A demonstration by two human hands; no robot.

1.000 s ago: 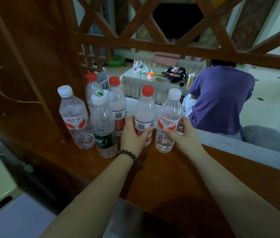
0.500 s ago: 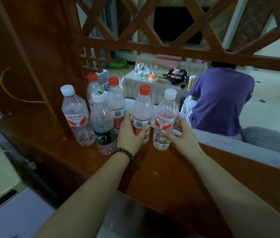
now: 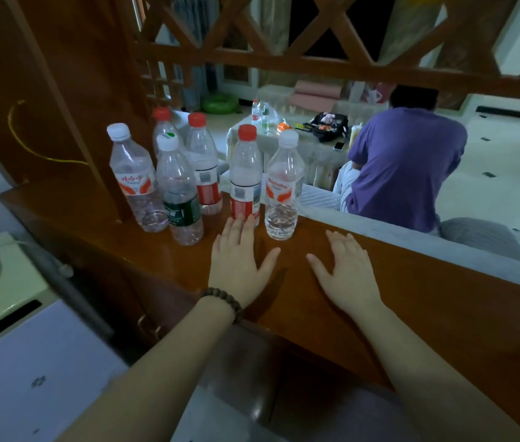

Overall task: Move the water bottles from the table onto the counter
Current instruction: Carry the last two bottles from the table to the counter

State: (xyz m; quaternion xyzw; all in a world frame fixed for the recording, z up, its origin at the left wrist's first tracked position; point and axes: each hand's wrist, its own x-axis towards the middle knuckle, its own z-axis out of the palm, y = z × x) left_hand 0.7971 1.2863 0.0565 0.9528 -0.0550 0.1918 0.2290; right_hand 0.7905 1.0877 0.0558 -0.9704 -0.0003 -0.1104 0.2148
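Note:
Several clear water bottles stand upright on the brown wooden counter (image 3: 427,291). A red-capped bottle (image 3: 245,173) and a white-capped bottle (image 3: 284,186) are the two nearest ones on the right. Left of them stand a green-labelled bottle (image 3: 179,193), a white-capped bottle (image 3: 135,180) and two red-capped bottles (image 3: 204,167) behind. My left hand (image 3: 239,260), with a bead bracelet, lies flat and open just below the red-capped bottle. My right hand (image 3: 346,269) lies flat and open on the counter, right of the white-capped bottle. Neither holds anything.
A wooden lattice screen (image 3: 284,59) rises above the counter. Beyond it a person in a purple shirt (image 3: 405,167) sits by a low table (image 3: 309,145) with more bottles (image 3: 263,118) and clutter. A pale appliance (image 3: 6,314) stands at lower left.
Both hands have let go of the red-capped and white-capped bottles and dropped back toward me, now lying flat on the counter. The two bottles stay standing.

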